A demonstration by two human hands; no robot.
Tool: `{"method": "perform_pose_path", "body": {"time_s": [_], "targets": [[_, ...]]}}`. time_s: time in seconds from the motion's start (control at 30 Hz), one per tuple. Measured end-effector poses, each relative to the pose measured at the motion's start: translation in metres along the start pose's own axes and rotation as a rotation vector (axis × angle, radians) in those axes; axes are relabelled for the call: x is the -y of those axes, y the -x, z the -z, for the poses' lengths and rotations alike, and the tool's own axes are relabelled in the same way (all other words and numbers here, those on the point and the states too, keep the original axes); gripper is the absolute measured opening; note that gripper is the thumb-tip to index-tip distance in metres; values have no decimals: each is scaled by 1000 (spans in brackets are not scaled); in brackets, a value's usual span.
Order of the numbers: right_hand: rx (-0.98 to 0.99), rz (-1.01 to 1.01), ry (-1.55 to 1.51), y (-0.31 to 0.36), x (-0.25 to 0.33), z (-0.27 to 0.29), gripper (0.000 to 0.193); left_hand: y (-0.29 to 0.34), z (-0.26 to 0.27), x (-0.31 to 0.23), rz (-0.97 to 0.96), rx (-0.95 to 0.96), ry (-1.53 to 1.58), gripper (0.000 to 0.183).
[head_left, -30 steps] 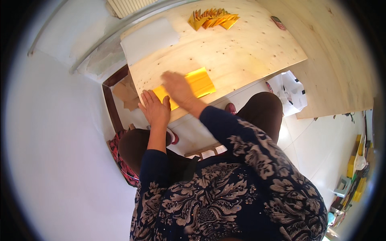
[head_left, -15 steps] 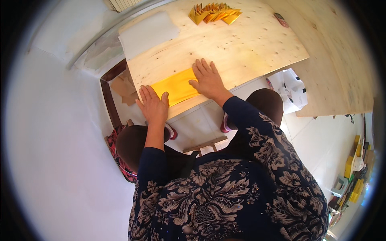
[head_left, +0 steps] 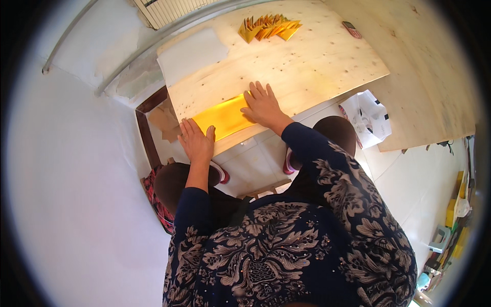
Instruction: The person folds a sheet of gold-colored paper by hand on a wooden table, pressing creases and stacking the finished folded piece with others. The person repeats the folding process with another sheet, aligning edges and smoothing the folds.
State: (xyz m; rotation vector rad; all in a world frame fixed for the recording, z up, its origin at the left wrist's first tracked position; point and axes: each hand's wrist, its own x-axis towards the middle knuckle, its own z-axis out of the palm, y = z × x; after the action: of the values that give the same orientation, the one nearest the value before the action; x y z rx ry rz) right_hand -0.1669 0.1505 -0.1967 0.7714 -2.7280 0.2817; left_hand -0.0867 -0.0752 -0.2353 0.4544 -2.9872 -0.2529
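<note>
Relative to one second ago, the right hand [head_left: 264, 106] has moved from just left of the frame's vertical centre line to just right of it, and its blur is gone. The middle of the gold sheet [head_left: 222, 118] is now exposed; the hand covers its right portion. More of the slatted panel [head_left: 174, 10] shows at upper left
</note>
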Motion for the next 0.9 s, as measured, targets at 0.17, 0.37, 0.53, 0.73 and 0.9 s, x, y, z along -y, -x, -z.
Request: {"method": "perform_pose_path", "body": {"time_s": [0.17,0.37,0.53,0.73,0.9], "targets": [[109,344,-371,-9,47,146,18,0,-11,6,-17,-51,25,81],[348,900,-410,12,96,318,11,2,-17,9,28,-12,14,83],[409,1084,-507,25,120,347,11,3,-8,4,-43,-95,111,84],[415,1212,-593,30,134,344,12,1,1,1,10,-43,68,83],[434,1300,-671,33,144,348,12,1,0,2,7,-19,22,84]]}}
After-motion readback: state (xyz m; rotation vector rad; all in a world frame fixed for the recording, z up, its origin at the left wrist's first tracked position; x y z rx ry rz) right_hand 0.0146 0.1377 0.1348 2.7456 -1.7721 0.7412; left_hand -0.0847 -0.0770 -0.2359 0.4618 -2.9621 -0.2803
